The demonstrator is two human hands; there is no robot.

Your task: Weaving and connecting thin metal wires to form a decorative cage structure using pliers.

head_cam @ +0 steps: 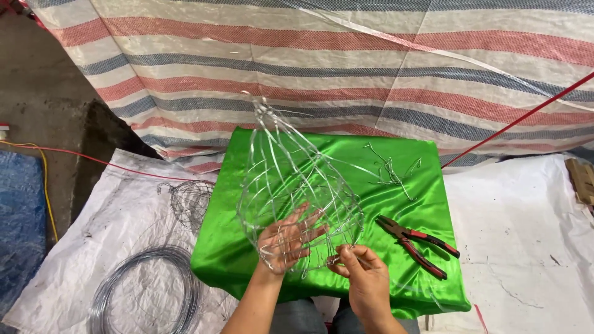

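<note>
The left hand spreads open inside a wire cage frame on the green cloth. The right hand pinches a wire end at the frame's lower rim; twisting tight while bracing steadily seems best. Pliers lie right of the frame.

A bright emerald-green satin cloth is gleaming beneath a silvery wire frame, whose strands are catching pale highlights. Pliers with red-and-black handles are lying on the green. Behind, a woven tarpaulin is showing bands of red, grey-blue and off-white. A dull grey wire coil is resting on white sacking, beside what is possibly a blue sheet and thin red and yellow cords.
</note>
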